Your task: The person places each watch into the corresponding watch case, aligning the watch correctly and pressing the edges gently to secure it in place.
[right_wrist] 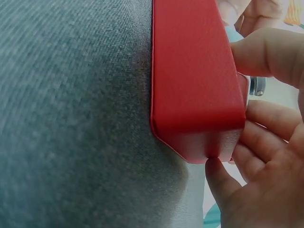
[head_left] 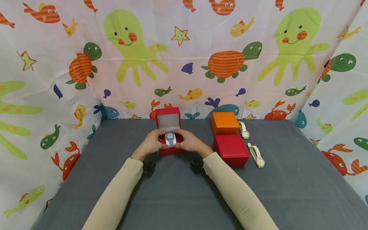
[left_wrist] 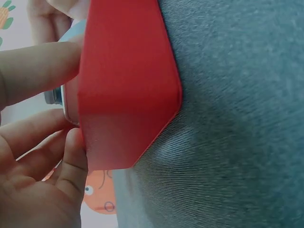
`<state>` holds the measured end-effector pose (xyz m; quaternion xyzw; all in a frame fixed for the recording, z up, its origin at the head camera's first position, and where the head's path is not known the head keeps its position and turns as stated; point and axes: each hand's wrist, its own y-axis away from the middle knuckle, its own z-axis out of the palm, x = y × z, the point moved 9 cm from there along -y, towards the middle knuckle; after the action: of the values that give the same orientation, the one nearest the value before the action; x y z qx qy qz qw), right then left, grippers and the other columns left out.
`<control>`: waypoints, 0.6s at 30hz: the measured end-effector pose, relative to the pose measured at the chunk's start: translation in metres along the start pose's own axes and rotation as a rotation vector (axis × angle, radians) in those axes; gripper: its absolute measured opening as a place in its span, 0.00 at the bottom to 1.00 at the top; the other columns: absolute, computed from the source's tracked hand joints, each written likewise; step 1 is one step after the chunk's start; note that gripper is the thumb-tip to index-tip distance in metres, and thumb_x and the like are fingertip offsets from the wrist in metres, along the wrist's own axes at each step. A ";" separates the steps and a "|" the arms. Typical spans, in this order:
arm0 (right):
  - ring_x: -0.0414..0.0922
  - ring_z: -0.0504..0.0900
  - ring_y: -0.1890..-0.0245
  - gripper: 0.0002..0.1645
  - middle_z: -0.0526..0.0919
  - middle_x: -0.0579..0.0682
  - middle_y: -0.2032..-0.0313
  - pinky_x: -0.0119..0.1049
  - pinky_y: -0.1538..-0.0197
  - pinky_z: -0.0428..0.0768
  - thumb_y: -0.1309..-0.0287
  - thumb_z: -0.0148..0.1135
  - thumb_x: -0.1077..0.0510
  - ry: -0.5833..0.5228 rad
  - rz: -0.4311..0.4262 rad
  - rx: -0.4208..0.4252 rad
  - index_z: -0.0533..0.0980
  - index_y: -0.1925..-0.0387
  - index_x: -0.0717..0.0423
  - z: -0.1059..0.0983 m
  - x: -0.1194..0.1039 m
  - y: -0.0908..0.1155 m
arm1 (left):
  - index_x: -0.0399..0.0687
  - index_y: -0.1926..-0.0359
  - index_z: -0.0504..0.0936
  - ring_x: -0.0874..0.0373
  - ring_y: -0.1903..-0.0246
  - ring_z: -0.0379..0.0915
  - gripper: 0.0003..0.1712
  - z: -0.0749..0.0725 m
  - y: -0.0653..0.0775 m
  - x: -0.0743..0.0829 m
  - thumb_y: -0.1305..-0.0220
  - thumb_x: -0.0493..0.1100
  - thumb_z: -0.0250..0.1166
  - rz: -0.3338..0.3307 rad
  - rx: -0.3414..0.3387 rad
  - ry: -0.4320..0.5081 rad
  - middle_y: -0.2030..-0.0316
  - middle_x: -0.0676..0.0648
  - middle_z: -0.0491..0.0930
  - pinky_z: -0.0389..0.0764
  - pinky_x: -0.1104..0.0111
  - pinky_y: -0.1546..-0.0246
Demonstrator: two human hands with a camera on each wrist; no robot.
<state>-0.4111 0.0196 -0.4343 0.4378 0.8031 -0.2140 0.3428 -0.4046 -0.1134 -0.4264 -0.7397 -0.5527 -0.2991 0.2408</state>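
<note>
A light-blue wristwatch (head_left: 170, 136) is wrapped round a pale cushion (head_left: 175, 141) at the opening of a red watch box (head_left: 171, 151), whose lid stands raised behind it. From the left, my left hand (head_left: 150, 143) pinches the cushion beside the watch, thumb in front and fingers behind. My right hand (head_left: 189, 141) does the same from the right. In both wrist views the red box wall (left_wrist: 128, 61) hides the cushion's lower part; how deep it sits cannot be seen. In the right wrist view, a fingertip touches the box's (right_wrist: 194, 80) side.
To the right, a closed orange box (head_left: 225, 124) stands behind a closed red box (head_left: 231, 150). Two cream-strapped watches (head_left: 244, 131) lie beside them, the nearer watch (head_left: 257, 157) further right. A grey cloth (head_left: 172, 204) covers the table; a patterned curtain (head_left: 178, 57) hangs behind.
</note>
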 end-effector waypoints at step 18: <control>0.51 0.77 0.49 0.33 0.76 0.56 0.47 0.45 0.50 0.80 0.44 0.68 0.50 -0.057 0.123 0.285 0.65 0.41 0.56 -0.060 -0.027 0.005 | 0.40 0.37 0.70 0.45 0.51 0.73 0.40 -0.006 0.028 -0.012 0.52 0.41 0.76 -0.106 0.126 0.091 0.44 0.40 0.70 0.80 0.56 0.54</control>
<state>-0.4186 0.0454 -0.3740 0.5242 0.7263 -0.3165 0.3124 -0.3812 -0.1332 -0.4311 -0.6784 -0.5974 -0.3094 0.2952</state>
